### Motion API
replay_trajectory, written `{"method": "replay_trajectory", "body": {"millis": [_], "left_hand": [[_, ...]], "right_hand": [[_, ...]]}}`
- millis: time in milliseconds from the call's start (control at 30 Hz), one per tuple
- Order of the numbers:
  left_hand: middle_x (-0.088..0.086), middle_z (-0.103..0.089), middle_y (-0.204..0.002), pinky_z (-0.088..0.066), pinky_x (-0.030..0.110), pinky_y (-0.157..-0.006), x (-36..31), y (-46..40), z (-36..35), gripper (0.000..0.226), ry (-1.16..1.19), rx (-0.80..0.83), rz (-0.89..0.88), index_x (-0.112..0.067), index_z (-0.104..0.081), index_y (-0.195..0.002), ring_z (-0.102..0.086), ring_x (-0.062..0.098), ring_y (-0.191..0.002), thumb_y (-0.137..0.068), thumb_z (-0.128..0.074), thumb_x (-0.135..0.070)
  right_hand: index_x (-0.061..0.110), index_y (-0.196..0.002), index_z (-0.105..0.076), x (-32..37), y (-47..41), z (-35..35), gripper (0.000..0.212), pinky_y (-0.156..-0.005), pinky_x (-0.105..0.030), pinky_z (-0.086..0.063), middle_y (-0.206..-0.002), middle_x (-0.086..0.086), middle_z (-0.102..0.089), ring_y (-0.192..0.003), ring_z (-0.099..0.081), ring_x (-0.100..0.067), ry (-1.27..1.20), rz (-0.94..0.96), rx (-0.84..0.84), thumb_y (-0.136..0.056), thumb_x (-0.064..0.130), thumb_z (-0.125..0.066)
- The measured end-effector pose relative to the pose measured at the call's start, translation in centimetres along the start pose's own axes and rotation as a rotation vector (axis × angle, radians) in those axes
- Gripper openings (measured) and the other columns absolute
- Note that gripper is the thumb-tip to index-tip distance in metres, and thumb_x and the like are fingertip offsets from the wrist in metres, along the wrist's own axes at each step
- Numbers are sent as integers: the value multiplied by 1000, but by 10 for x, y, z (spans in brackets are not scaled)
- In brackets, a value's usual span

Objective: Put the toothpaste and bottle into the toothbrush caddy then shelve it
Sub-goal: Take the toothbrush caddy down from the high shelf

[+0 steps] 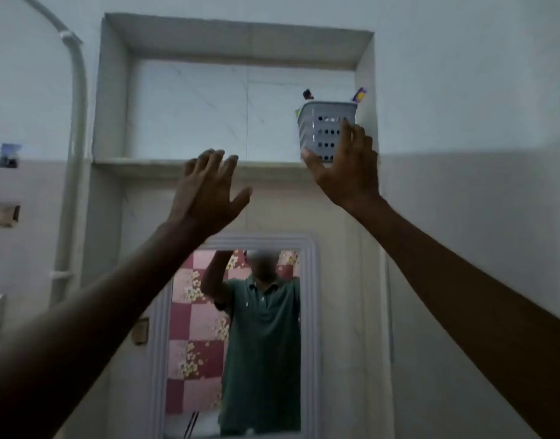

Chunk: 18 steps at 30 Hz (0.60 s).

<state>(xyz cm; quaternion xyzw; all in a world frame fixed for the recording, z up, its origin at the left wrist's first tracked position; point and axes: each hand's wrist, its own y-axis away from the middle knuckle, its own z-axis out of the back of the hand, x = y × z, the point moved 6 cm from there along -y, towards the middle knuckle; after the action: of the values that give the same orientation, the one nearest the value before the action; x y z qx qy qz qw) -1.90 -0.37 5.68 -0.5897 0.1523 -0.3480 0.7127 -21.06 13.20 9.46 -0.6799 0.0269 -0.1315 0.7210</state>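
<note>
A pale perforated toothbrush caddy stands at the right end of the recessed wall shelf. A dark bottle top pokes out at its left, and the colourful end of a toothpaste tube at its right. My right hand is raised against the caddy's front, thumb at its lower left corner and fingers along its right side. My left hand hovers open below the shelf's front edge, fingers spread, holding nothing.
The niche to the left of the caddy holds nothing. A white-framed mirror hangs below the shelf and reflects a person in a green shirt. A white pipe runs down the wall at the left.
</note>
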Motion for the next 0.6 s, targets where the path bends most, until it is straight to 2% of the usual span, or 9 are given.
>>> {"method": "replay_trajectory", "body": {"millis": [133, 300, 433, 533, 600], "left_hand": [[19, -51, -144, -34, 48, -109, -2, -24, -19, 75, 5, 45, -7, -9, -47, -141, -44, 36, -137, -86, -39, -60], [14, -59, -134, -36, 44, -106, -3, -41, -42, 79, 42, 103, -17, -13, -50, -136, -51, 32, -129, -80, -29, -65], [10, -60, -131, -36, 44, -106, 2, -42, -54, 71, 49, 73, -30, -14, -49, -137, -54, 31, -125, -83, -37, -59], [8, -58, -134, -34, 42, -109, 5, -40, -58, 72, 49, 59, -57, -14, -46, -141, -52, 28, -128, -85, -39, -57], [8, -56, -137, -32, 41, -110, 6, -39, -59, 74, 65, 57, -65, -14, -44, -144, -50, 27, -131, -85, -39, -57]], "right_hand": [[2, -157, -23, -8, -42, -12, 104, -111, -51, -39, -155, -22, -37, -139, -40, -41, -87, -211, 28, -86, 69, -60], [2, -159, -10, -15, -77, -38, 131, -114, -52, -36, -158, -20, -32, -145, -36, -39, -188, -432, 80, -71, 76, -73], [2, -159, -1, -16, -88, -54, 145, -112, -56, -35, -161, -18, -27, -146, -33, -37, -174, -561, 103, -63, 73, -82], [3, -159, -1, -23, -91, -67, 147, -110, -56, -36, -161, -17, -27, -145, -35, -35, -177, -661, 108, -60, 68, -87], [4, -158, -9, -27, -93, -72, 142, -107, -55, -39, -157, -15, -32, -142, -38, -34, -182, -691, 71, -58, 62, -90]]}}
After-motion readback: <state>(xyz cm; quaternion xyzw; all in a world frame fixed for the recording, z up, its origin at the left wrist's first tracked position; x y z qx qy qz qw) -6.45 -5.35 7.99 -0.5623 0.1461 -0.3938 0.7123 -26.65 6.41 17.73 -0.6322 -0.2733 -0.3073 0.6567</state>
